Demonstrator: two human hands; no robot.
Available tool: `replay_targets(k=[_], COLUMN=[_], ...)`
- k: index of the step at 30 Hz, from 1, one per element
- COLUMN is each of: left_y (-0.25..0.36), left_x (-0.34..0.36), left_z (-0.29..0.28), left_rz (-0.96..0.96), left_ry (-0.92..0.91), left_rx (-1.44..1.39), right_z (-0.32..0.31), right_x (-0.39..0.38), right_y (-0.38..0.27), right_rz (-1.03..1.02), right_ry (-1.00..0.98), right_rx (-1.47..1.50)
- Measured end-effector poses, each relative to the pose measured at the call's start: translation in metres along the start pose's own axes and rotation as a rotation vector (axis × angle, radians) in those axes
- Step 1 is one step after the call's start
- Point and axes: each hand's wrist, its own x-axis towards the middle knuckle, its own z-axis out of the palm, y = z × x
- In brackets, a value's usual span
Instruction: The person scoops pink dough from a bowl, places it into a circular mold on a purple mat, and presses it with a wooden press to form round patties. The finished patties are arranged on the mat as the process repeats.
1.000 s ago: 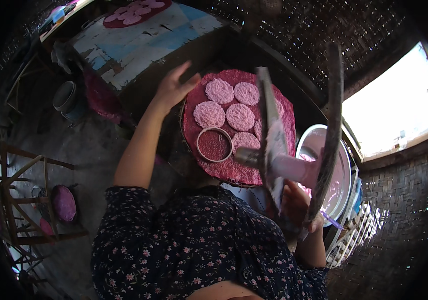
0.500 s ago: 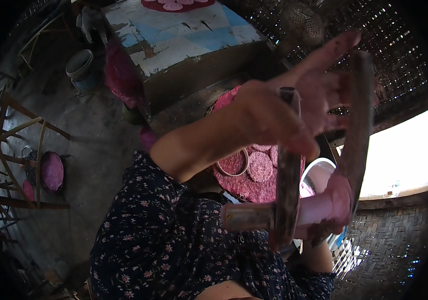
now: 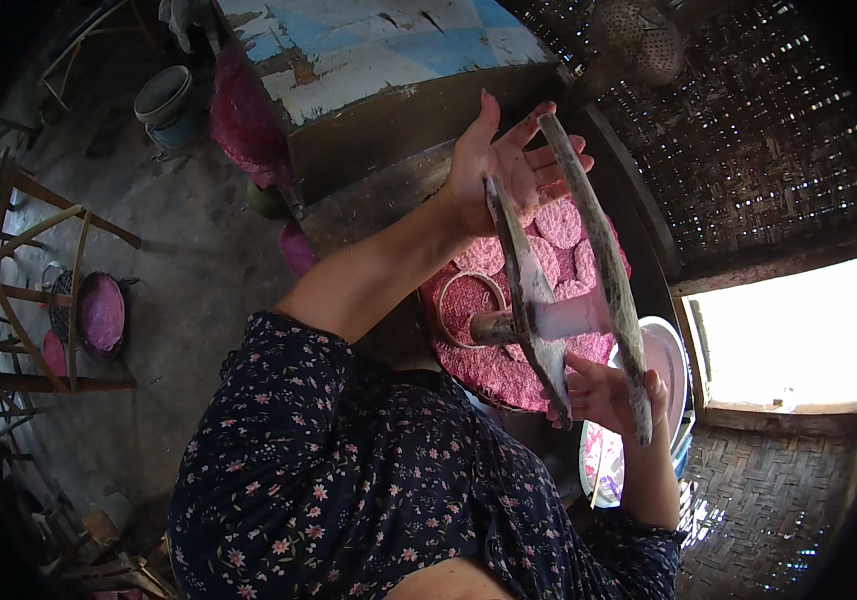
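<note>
I hold up a tool [image 3: 548,320] made of two grey round discs joined by a short pink-stained axle, seen edge-on. My left hand [image 3: 488,170] is at the top of the discs, palm against their upper rims and fingers spread. My right hand [image 3: 598,395] grips the discs' lower edges. Behind the tool lies a round pink woven tray [image 3: 488,375] carrying several flat pink round cakes [image 3: 558,222] and a thin ring [image 3: 445,305]. The discs hide part of the tray.
A table with a worn blue and white painted top [image 3: 388,45] stands beyond the tray. On the floor at left are a wooden stool frame [image 3: 38,290], a pan with pink contents [image 3: 101,312] and a bucket [image 3: 163,95]. A white basin [image 3: 670,365] sits at right, under woven bamboo walls.
My left hand left the tray of cakes and came up to the top of the discs. The tool now stands more upright, its lower edge in my right hand.
</note>
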Motion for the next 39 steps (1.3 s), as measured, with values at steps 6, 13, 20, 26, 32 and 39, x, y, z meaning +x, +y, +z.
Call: replay_targets(k=[6, 13, 20, 26, 32, 39], left_y=[0.022, 0.048, 0.024, 0.003, 0.018, 0.032], left_x=[-0.014, 0.003, 0.02, 0.0, -0.03, -0.011], left_z=[-0.019, -0.021, -0.023, -0.028, -0.024, -0.016], left_rz=[0.026, 0.074, 0.096, 0.054, 0.099, 0.132], left_ry=[-0.163, -0.229, -0.093, 0.002, 0.06, 0.032], left_rx=[0.014, 0.09, 0.059, 0.041, 0.111, 0.126], right_z=[0.002, -0.005, -0.008, 0.009, 0.027, 0.033], right_x=[0.016, 0.032, 0.007, -0.007, 0.008, 0.026], right_y=[0.002, -0.006, -0.016, -0.008, 0.005, -0.008], right_rz=[-0.026, -0.062, -0.078, -0.047, -0.038, -0.147], right_ry=[0.005, 0.15, 0.418, 0.364, 0.373, 0.454], right_rx=[-0.012, -0.173, -0.241, -0.217, -0.233, -0.376])
